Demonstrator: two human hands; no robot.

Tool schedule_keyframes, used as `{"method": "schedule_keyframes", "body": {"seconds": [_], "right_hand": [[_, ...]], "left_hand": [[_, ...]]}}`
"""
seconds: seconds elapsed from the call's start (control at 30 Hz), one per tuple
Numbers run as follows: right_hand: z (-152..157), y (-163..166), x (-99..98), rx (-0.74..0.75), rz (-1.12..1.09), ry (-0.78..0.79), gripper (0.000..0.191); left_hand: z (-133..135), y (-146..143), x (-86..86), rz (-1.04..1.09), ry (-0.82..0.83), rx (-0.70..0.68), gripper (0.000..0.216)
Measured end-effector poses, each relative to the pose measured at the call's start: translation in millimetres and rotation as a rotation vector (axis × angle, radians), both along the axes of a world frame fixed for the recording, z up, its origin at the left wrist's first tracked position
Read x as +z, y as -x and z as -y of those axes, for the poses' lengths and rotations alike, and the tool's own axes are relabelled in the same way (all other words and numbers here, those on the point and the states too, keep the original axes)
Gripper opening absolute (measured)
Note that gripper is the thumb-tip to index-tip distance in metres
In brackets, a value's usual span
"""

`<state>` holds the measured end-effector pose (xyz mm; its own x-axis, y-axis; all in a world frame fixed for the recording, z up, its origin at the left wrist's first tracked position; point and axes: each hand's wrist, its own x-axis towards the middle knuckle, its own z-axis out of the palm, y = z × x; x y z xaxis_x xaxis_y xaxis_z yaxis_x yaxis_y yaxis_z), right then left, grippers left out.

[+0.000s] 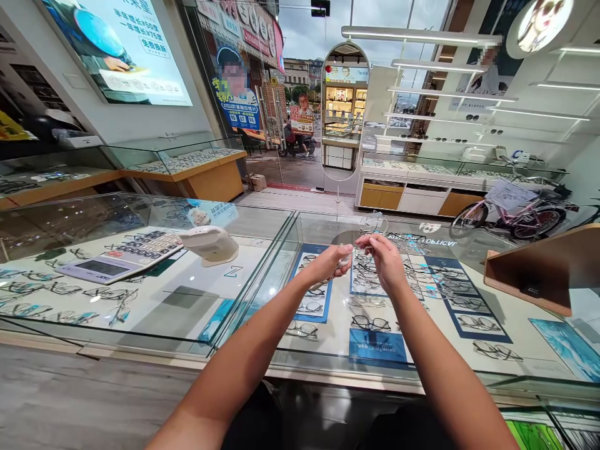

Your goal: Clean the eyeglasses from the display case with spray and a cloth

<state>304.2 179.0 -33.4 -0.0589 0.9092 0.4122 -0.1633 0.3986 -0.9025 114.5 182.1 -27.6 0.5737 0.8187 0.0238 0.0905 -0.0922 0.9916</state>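
Over the glass display counter (276,365), my two hands are raised close together. My left hand (334,264) is closed, thumb on top, around something small and pale that its fingers mostly hide. A little to its right, my right hand (382,253) has thumb and fingers pinched together; what lies between them is too small to name. Just beyond the right hand, a pair of clear eyeglasses (374,221) appears near the counter's far edge. Under the glass below my hands are rows of eyeglasses, among them a dark-framed pair (370,322) above a blue card (377,345).
On the left counter are a large calculator (122,255) and a white device (210,244). A wooden-backed stand (529,269) is at the right. Beyond the counter stand an oval mirror (345,112), a pink bicycle (513,209) and more display cases (215,178).
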Motion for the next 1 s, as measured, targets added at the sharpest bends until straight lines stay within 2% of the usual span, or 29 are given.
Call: {"method": "schedule_keyframes", "body": {"seconds": [0.1, 0.2, 0.3, 0.43, 0.63, 0.8, 1.0], "right_hand": [[0.5, 0.7, 0.5, 0.001, -0.021, -0.015, 0.025], [1.6, 0.9, 1.6, 0.018, -0.059, -0.009, 0.022], [2.3, 0.2, 3.2, 0.03, -0.09, 0.005, 0.021], [1.6, -0.5, 4.2, 0.031, -0.087, 0.019, 0.021], [0.2, -0.4, 2.7, 0.019, -0.059, 0.032, 0.023], [-1.1, 1.0, -1.2, 0.025, -0.012, 0.032, 0.026], [-0.2, 3.2, -1.6, 0.041, -0.041, 0.06, 0.027]], "left_hand": [[0.0, 0.3, -2.5, 0.025, 0.023, -0.004, 0.066], [-9.5, 6.0, -5.7, 0.109, 0.007, 0.061, 0.072], [-27.2, 16.0, -8.5, 0.207, -0.056, 0.241, 0.076], [-54.4, 34.2, -17.9, 0.288, -0.153, 0.523, 0.069], [-83.4, 60.7, -47.2, 0.146, -0.353, 0.756, 0.055], [-96.5, 69.9, -64.3, 0.112, -0.389, 0.804, 0.046], [-104.3, 73.7, -73.6, 0.087, -0.356, 0.848, 0.032]]}}
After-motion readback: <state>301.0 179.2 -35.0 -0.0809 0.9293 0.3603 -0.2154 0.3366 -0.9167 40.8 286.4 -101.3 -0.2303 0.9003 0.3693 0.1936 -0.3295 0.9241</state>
